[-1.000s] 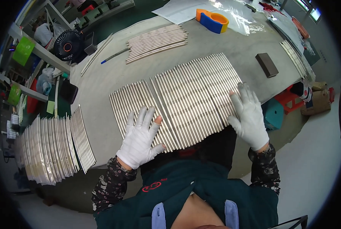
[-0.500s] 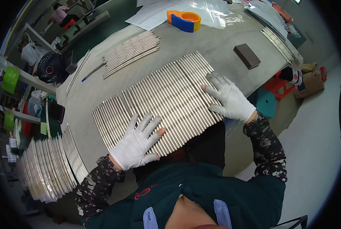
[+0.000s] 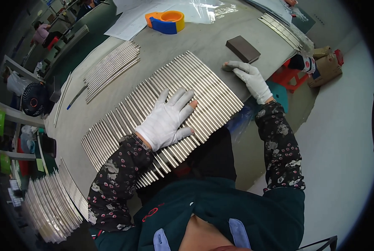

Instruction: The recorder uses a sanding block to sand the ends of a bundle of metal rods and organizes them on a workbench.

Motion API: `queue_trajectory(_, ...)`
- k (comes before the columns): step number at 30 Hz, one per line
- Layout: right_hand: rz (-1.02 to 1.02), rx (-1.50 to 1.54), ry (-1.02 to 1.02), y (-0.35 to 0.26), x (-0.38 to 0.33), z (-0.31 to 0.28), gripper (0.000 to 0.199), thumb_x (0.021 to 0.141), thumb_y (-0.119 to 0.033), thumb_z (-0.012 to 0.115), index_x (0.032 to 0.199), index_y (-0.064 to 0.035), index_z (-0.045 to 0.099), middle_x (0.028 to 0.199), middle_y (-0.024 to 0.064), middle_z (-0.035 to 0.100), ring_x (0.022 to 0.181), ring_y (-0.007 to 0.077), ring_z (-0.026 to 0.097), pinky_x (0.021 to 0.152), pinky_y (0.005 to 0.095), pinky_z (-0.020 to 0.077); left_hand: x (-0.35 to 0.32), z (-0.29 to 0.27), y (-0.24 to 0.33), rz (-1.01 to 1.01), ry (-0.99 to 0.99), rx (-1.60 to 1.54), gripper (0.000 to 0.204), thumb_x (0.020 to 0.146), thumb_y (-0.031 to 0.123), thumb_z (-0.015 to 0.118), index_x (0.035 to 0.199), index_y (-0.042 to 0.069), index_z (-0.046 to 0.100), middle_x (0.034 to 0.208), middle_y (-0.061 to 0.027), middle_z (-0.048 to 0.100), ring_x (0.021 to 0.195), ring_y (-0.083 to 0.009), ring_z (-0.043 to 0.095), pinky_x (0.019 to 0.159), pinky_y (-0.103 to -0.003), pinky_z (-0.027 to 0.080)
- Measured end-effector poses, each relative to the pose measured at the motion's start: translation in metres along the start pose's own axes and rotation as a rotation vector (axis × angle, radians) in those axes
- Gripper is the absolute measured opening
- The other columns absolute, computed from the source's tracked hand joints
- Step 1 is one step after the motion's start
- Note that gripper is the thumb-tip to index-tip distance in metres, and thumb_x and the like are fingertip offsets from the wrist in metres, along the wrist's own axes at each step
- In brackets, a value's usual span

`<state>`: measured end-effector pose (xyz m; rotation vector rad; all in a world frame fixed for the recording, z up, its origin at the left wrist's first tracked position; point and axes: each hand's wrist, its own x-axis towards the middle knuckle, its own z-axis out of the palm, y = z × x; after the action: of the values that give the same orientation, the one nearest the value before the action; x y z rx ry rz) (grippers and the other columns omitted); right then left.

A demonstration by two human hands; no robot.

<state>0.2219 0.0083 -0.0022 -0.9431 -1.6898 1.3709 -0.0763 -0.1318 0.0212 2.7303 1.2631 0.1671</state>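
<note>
A wide row of thin silvery metal rods (image 3: 208, 88) lies side by side on the grey table, with small gaps between some on the left part. Flat across its middle rests my left hand (image 3: 166, 119), in a white glove, fingers spread and bare thumb tip showing. My right hand (image 3: 250, 79), also gloved, is off the rods, past their right end. Its fingers are drawn together near the table top, and anything between the tips is hidden. Just beyond it sits a dark brown rectangular block (image 3: 243, 49); hand and block appear apart.
A smaller rod group (image 3: 111, 69) and a blue-tipped pen (image 3: 77, 97) lie far left. Behind are an orange-and-blue tape dispenser (image 3: 165, 22) and papers (image 3: 130, 21). Bundled rods (image 3: 53, 207) stand lower left; more strips (image 3: 280, 31) lie far right. A red stool (image 3: 289, 77) is beside the table.
My right hand has left the rods' right edge and closed near the block. My left hand has slid toward the row's middle. The view has shifted, and gaps between rods on the left have widened.
</note>
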Motion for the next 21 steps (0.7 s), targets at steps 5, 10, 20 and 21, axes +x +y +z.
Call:
queue_trajectory(5, -0.008, 0.125, 0.017, 0.001, 0.006, -0.004, 0.031, 0.101, -0.001, 0.050, 0.128, 0.0077, 0.062, 0.122, 0.0148, 0.069, 0.112, 0.0218, 0.067, 0.104, 0.0312, 0.0500, 0.017, 0.006, -0.004, 0.038, 0.017, 0.053, 0.078, 0.096, 0.060, 0.046, 0.150, 0.005, 0.036, 0.159, -0.0220, 0.030, 0.147, -0.0426, 0.028, 0.120, -0.063, 0.017)
queue_trajectory(10, 0.007, 0.087, 0.014, -0.001, 0.004, -0.001, 0.034, 0.100, -0.004, 0.049, 0.129, 0.0083, 0.061, 0.123, 0.0148, 0.069, 0.114, 0.0211, 0.066, 0.106, 0.0306, 0.0471, 0.025, 0.006, -0.005, 0.032, 0.004, 0.071, 0.077, 0.097, 0.061, 0.045, 0.150, 0.006, 0.036, 0.159, -0.0217, 0.030, 0.149, -0.0430, 0.026, 0.119, -0.063, 0.017)
queue_trajectory(20, -0.018, 0.103, 0.017, 0.004, 0.005, -0.001, 0.031, 0.099, -0.002, 0.051, 0.127, 0.0069, 0.063, 0.119, 0.0132, 0.071, 0.110, 0.0195, 0.067, 0.103, 0.0295, 0.0494, 0.037, 0.008, -0.008, 0.036, 0.008, 0.058, 0.074, 0.097, 0.059, 0.047, 0.149, 0.006, 0.037, 0.160, -0.0194, 0.030, 0.149, -0.0418, 0.026, 0.120, -0.062, 0.017)
queue_trajectory(21, -0.017, 0.088, 0.004, 0.005, 0.006, -0.002, 0.032, 0.099, -0.003, 0.050, 0.128, 0.0075, 0.062, 0.120, 0.0139, 0.070, 0.112, 0.0201, 0.066, 0.104, 0.0304, 0.0486, 0.040, 0.008, -0.007, 0.023, 0.009, 0.041, 0.074, 0.097, 0.059, 0.047, 0.149, 0.006, 0.037, 0.160, -0.0194, 0.030, 0.149, -0.0420, 0.027, 0.120, -0.062, 0.017)
